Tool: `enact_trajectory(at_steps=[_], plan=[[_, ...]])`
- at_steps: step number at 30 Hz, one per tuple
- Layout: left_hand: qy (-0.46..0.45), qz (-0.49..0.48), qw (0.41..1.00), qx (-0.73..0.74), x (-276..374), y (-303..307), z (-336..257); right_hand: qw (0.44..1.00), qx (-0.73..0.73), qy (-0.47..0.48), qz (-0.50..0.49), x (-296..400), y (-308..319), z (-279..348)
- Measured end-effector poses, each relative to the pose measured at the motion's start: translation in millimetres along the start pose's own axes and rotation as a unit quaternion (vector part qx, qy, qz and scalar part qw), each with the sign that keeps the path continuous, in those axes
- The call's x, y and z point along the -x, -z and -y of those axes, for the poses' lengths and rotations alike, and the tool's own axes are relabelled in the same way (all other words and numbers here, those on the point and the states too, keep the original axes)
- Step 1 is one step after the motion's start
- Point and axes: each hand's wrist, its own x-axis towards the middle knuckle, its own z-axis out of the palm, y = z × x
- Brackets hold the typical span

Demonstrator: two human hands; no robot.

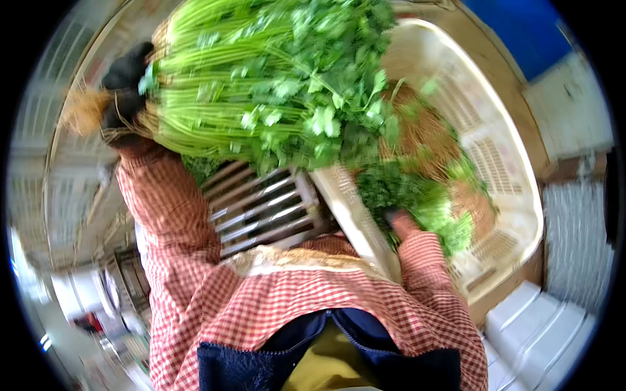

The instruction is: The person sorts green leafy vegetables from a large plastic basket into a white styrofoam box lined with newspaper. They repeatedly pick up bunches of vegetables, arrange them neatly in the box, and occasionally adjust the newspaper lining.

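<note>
A large bundle of long-stemmed leafy greens (254, 93), like coriander or leaf celery, lies sideways in front of me. My left hand (124, 95), in a black glove, grips its root end, and a tuft of tan roots (85, 112) sticks out past the glove. The leafy end spreads to the right, over the near side of a white plastic basket (530, 210). Inside that basket are more greens (430, 195) with brown roots (415, 127). My right hand (392, 214), also dark-gloved, reaches into them; its fingers are hidden among the leaves.
A slatted metal rack or stool (266, 210) stands between my body and the bundle. White foam boxes (538, 327) are stacked at lower right. Pale crates (73, 195) line the left side, partly blurred. A blue panel or sheet (523, 34) shows at upper right.
</note>
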Motion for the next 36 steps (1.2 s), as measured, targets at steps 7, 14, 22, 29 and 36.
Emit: enact_trajectory(at_steps=[7,14,22,29,36], plan=[[0.085,-0.057,0.933,-0.346,47,147,-91,0.847,-0.25,0.401,-0.241,100,100,349],[0.266,-0.074,0.885,-0.375,87,131,32,0.79,-0.092,0.57,0.208,115,105,440],[0.324,-0.212,0.891,-0.237,216,183,141,0.908,-0.145,0.206,0.334,15,-29,347],[0.427,-0.285,0.787,-0.344,358,70,74,0.911,0.054,0.181,0.366,31,7,345],[0.468,-0.328,0.726,-0.382,304,53,21,0.882,-0.205,0.334,0.262,98,-41,389]])
